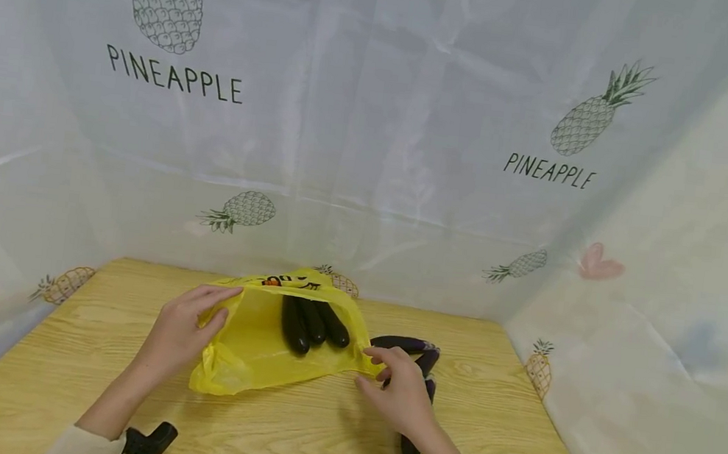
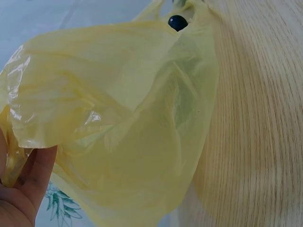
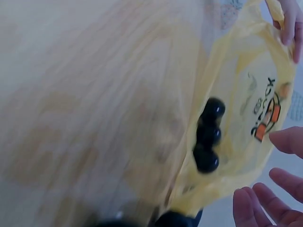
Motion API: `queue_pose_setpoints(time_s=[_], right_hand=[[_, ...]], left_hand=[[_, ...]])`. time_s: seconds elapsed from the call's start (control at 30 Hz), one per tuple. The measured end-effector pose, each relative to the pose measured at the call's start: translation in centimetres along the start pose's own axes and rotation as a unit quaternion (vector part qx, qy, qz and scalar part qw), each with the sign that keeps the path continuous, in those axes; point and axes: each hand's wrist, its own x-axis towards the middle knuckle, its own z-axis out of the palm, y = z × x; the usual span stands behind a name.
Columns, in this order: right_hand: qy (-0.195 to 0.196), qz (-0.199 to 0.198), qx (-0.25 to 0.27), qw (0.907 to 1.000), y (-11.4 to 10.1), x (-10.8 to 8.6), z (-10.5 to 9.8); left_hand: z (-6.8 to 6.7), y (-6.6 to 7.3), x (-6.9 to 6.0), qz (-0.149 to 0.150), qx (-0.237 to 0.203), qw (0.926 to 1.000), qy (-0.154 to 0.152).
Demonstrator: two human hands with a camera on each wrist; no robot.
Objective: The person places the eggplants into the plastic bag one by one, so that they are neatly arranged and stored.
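Note:
A yellow plastic bag (image 1: 244, 351) lies on its side with its mouth towards me. Inside it are three dark eggplants (image 1: 316, 329), whose round ends also show in the right wrist view as eggplants (image 3: 208, 135). My left hand (image 1: 183, 326) grips the left part of the bag's rim; in the left wrist view the left hand (image 2: 28, 189) has its fingers around a fold of the bag (image 2: 123, 156). At the right edge of the bag is my right hand (image 1: 402, 397), with its fingers (image 3: 270, 201) spread apart and slightly bent.
More dark eggplants (image 1: 401, 343) lie on the wooden table (image 1: 288, 441) right of the bag, partly behind my right hand. A black curved object (image 1: 151, 441) is beside my left sleeve. Pineapple-printed sheeting (image 1: 376, 110) hangs behind the table and along its sides.

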Motion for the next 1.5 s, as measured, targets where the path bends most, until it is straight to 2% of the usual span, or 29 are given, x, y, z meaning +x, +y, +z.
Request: queue_pose_setpoints(time_s=[0.4, 0.7, 1.1, 1.5], right_hand=[[0.027, 0.091, -0.062, 0.9936, 3.7, -4.3, -3.3], [0.019, 0.126, -0.089, 0.9879, 4.7, -6.0, -3.5], [0.001, 0.159, -0.084, 0.9838, 5.6, -6.8, -2.6], [-0.039, 0.204, -0.039, 0.9775, 6.9, -7.4, -3.7]], left_hand=[[0.3, -0.4, -0.3, 0.002, -0.006, 1.0, 0.003], [0.4, -0.2, -0.1, -0.005, -0.009, 0.9999, 0.001], [0.4, -0.4, -0.1, 0.002, 0.0, 1.0, 0.006], [0.5, -0.6, 0.0, 0.009, -0.001, 0.9999, 0.005]])
